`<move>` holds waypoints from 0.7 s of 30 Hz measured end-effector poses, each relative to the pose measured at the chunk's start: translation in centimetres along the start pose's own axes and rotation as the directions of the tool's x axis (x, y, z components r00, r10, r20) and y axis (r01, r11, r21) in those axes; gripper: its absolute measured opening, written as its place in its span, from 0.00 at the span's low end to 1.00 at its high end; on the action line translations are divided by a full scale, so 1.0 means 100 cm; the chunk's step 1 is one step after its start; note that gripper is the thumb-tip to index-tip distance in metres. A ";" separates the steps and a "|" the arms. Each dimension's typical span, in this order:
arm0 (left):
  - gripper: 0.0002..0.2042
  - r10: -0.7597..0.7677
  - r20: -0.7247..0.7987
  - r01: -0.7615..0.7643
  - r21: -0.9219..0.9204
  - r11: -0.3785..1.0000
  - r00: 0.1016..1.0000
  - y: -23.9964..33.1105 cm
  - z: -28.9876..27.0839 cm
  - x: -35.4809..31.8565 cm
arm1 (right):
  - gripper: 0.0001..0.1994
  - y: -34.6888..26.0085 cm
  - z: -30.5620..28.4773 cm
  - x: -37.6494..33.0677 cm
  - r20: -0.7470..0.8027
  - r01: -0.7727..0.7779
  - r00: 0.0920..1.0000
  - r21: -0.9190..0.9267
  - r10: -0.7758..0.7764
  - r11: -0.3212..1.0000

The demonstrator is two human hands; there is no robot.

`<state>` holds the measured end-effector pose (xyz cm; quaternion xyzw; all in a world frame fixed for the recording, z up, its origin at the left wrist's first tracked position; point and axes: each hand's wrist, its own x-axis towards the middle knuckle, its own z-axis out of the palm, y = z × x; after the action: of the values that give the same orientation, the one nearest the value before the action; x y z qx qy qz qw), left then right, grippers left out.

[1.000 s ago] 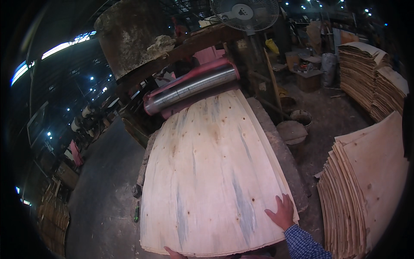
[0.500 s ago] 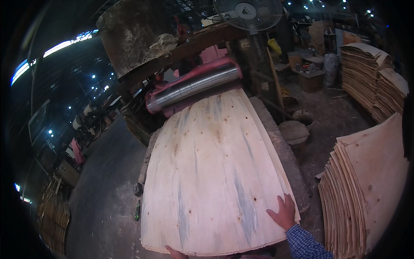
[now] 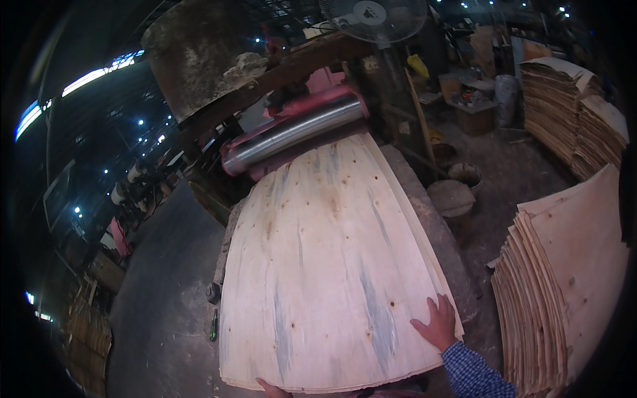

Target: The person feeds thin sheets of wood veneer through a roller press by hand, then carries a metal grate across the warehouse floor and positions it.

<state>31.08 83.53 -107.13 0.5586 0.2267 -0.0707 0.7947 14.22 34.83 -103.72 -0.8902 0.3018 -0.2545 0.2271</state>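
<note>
A pale wood veneer sheet (image 3: pixel 318 265) with knots and grey-blue streaks lies on top of a stack before me. Its far end reaches up to a shiny metal roller (image 3: pixel 295 132) with pink-red stain around it. My right hand (image 3: pixel 438 324), in a blue checked sleeve, rests flat on the sheet's near right corner, fingers spread. At the near edge, left of the middle, my left hand (image 3: pixel 273 390) shows little more than its thumb over the rim of the sheet; its other fingers are hidden below.
Veneer stacks stand at the right, one near (image 3: pixel 531 305) and one farther back (image 3: pixel 557 113). A fan (image 3: pixel 373 16) is above the roller machine. Buckets (image 3: pixel 464 176) sit right of it. A small green-handled tool (image 3: pixel 213 324) lies left of the sheet.
The view has shifted slightly. Both hands keep their places on the sheet, which lies as before. Behind the roller, the dark and pink shapes look different.
</note>
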 end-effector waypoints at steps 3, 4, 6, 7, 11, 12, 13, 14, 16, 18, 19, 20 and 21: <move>0.41 0.001 -0.018 -0.001 0.001 1.000 1.000 0.005 0.008 -0.011 | 0.38 -0.001 -0.001 0.001 -0.002 0.009 1.000 0.012 -0.009 1.000; 0.41 0.003 -0.035 -0.003 0.009 1.000 0.999 0.006 0.008 -0.012 | 0.38 -0.002 -0.001 0.001 0.001 0.008 1.000 0.013 -0.008 1.000; 0.41 -0.021 -0.063 0.021 -0.002 1.000 0.998 0.009 0.013 -0.015 | 0.38 -0.002 -0.001 0.001 0.006 0.006 1.000 0.015 -0.006 1.000; 0.41 -0.034 -0.077 0.033 -0.008 0.999 0.996 0.011 0.017 -0.018 | 0.38 -0.002 -0.001 0.001 0.011 0.001 1.000 0.013 -0.001 1.000; 0.41 -0.094 -0.097 0.087 -0.079 0.993 0.991 0.017 0.031 -0.028 | 0.38 -0.001 -0.001 0.002 0.029 -0.012 1.000 0.010 0.011 1.000; 0.41 -0.093 -0.098 0.085 -0.083 0.993 0.991 0.017 0.032 -0.028 | 0.38 -0.002 -0.001 0.002 0.033 -0.013 0.999 0.011 0.013 1.000; 0.41 -0.091 -0.099 0.083 -0.086 0.993 0.991 0.017 0.032 -0.028 | 0.38 -0.002 -0.002 0.002 0.036 -0.015 0.999 0.013 0.015 1.000; 0.41 -0.080 -0.100 0.073 -0.074 0.995 0.992 0.017 0.031 -0.028 | 0.38 -0.003 -0.003 0.002 0.038 -0.017 0.999 0.016 0.016 1.000; 0.41 -0.059 -0.102 0.054 -0.049 0.997 0.993 0.016 0.030 -0.028 | 0.38 -0.004 -0.004 0.002 0.044 -0.022 0.999 0.018 0.021 1.000; 0.40 -0.064 -0.117 0.057 -0.058 0.997 0.991 0.016 0.032 -0.030 | 0.38 -0.004 -0.005 0.002 0.050 -0.027 0.998 0.016 0.026 1.000; 0.40 -0.067 -0.124 0.059 -0.063 0.996 0.990 0.017 0.034 -0.031 | 0.38 -0.004 -0.004 0.002 0.049 -0.028 0.998 0.016 0.027 0.999; 0.40 -0.063 -0.135 0.058 -0.039 0.998 0.989 0.017 0.034 -0.031 | 0.38 -0.004 -0.004 0.002 0.048 -0.029 0.998 0.016 0.028 0.999; 0.39 -0.059 -0.146 0.057 -0.016 0.998 0.988 0.018 0.034 -0.032 | 0.38 -0.004 -0.004 0.002 0.047 -0.029 0.998 0.016 0.028 0.999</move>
<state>29.85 80.61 -103.30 0.5509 0.3008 -0.0515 0.7768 14.30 34.89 -103.17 -0.8896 0.3071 -0.2328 0.2452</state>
